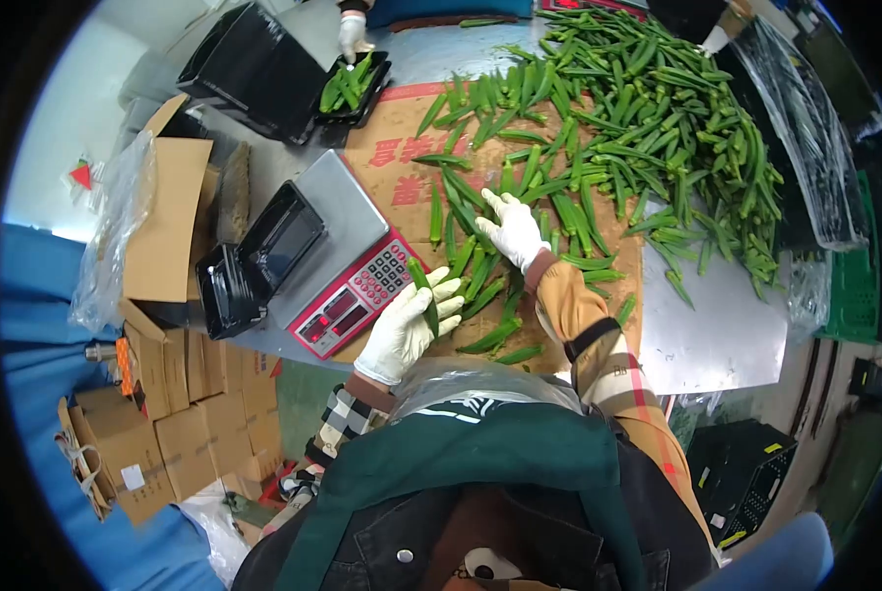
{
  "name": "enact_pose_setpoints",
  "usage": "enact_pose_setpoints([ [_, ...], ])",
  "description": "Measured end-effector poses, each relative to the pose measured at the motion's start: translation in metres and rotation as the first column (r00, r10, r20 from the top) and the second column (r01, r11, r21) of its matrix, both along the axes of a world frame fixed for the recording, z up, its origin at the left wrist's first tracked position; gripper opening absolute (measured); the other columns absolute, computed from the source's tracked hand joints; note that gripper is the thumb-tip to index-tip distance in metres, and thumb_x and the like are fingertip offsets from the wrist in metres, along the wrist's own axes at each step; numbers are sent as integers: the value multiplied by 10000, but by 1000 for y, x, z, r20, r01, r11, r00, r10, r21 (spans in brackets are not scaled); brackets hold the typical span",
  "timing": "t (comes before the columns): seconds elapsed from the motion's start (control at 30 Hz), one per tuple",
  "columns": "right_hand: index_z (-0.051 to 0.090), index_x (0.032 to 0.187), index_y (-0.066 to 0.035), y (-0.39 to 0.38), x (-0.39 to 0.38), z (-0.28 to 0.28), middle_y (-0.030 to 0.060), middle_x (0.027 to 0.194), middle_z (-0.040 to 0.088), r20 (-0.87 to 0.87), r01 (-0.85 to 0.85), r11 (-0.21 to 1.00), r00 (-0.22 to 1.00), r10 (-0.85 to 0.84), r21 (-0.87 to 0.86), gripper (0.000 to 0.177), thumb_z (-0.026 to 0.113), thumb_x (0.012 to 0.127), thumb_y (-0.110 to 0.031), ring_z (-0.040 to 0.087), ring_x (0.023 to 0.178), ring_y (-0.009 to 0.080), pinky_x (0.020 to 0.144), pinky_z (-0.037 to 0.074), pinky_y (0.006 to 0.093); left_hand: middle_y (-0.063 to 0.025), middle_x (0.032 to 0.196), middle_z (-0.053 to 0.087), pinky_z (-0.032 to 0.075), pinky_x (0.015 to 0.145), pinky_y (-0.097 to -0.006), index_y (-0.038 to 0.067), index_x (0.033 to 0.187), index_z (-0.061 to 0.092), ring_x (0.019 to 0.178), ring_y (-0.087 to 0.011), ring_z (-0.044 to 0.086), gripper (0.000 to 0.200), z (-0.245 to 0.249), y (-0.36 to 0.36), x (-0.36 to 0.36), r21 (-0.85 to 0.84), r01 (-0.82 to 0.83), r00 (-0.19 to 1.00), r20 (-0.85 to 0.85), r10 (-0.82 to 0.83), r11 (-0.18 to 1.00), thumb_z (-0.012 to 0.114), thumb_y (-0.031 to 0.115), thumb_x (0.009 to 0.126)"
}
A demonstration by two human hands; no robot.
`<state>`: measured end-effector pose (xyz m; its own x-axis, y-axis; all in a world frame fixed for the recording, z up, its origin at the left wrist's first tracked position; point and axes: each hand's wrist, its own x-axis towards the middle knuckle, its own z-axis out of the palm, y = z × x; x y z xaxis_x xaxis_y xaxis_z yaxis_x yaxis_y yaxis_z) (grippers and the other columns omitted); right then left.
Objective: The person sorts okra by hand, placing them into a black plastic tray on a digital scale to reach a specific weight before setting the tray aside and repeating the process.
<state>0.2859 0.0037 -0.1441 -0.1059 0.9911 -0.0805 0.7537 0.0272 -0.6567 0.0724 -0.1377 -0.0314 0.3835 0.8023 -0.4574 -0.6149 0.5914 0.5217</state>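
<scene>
Left hand (403,330), lower centre: half-curled, loosely gripping okra pod (422,286). Right hand (513,232), centre: fingers partly open over loose okra (648,108), centre to upper right; contact unclear. Risk: slack hold lets pod slip onto scale (357,295).

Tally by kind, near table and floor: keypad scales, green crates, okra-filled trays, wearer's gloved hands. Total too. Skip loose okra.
Keypad scale: 1
Green crate: 1
Okra-filled tray: 1
Wearer's gloved hands, left hand and right hand: 2
Total: 5
</scene>
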Motion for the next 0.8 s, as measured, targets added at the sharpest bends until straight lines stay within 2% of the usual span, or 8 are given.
enact_pose_setpoints([
  [0.1, 646, 1355, -156, 7, -13, -2, 173, 1417, 579, 90, -58, 998, 994, 57, 10, 484, 665, 911, -347, 533, 1269, 372, 1084, 428, 450, -162, 1434, 506, 510, 1037, -464, 22, 1550, 296, 1259, -279, 574, 630, 2, 2, -4, 15, -14, 1000, 23, 13, 1000, 596, 179, 1019],
  [0.23, 730, 1147, -47, -2, 2, 8, 134, 1006, 744, -496, 276, 891, 866, -67, 361, 307, 745, 842, -75, 682, 977, 275, 932, 505, 374, -161, 1445, 494, 500, 1041, -454, 30, 1556, 285, 1241, -270, 575, 653, -6, 10, 1, 20, 17, 1000, -25, -16, 1000, 606, 172, 1005],
  [0.3, 726, 1115, 2, -30, 26, 53, 50, 1006, 736, -806, 389, 921, 554, -211, 26, 211, 723, 906, -32, 641, 870, 89, 812, 511, 244, -160, 1427, 516, 507, 1018, -422, 33, 1555, 288, 1211, -256, 587, 671, -9, 15, 10, 30, 75, 993, -88, -72, 997, 624, 192, 997],
  [0.4, 718, 1155, 21, -82, 99, 88, 53, 1066, 735, -732, 322, 942, 617, -288, -98, 245, 713, 921, -50, 655, 945, 106, 865, 514, 251, -144, 1386, 564, 504, 992, -361, 27, 1541, 324, 1201, -206, 592, 632, -2, 25, 54, 8, 272, 921, -293, -258, 962, 605, 198, 1002],
  [0.53, 726, 1121, 26, -196, 223, 88, 51, 1045, 721, -449, 229, 928, 824, -346, -295, 208, 706, 936, -67, 638, 961, 104, 871, 507, 265, -137, 1531, 474, 393, 1137, -363, 61, 1597, 261, 1313, -257, 534, 699, 22, 6, 128, 345, 758, 651, -452, -610, 554, 592, 272, 1018],
  [0.67, 709, 1154, 35, -345, 330, 72, 152, 1122, 731, 151, 617, 721, 783, -604, -316, 260, 670, 943, -112, 688, 1013, 218, 900, 528, 324, -163, 1566, 437, 276, 1219, -418, 120, 1562, 387, 1445, -319, 393, 630, -1, 5, 138, 367, 900, 421, -870, -255, 236, 565, 365, 1010],
  [0.73, 702, 1159, 38, -355, 311, 72, 138, 1097, 738, -114, 760, 612, 603, -790, -220, 257, 663, 951, -109, 679, 1010, 197, 910, 522, 319, -161, 1544, 441, 269, 1171, -604, 138, 1523, 438, 1405, -442, 385, 638, -22, 7, 119, 258, 964, 221, -914, 340, 65, 618, 372, 957],
  [0.8, 690, 1186, 38, -345, 291, 53, 128, 1099, 737, -167, 712, 674, 653, -739, -198, 270, 657, 958, -104, 670, 1008, 185, 923, 515, 311, -162, 1579, 387, 250, 1137, -672, 220, 1536, 425, 1428, -465, 338, 749, -55, 14, 93, 88, 996, 75, -845, 530, 0, 660, 512, 888],
])
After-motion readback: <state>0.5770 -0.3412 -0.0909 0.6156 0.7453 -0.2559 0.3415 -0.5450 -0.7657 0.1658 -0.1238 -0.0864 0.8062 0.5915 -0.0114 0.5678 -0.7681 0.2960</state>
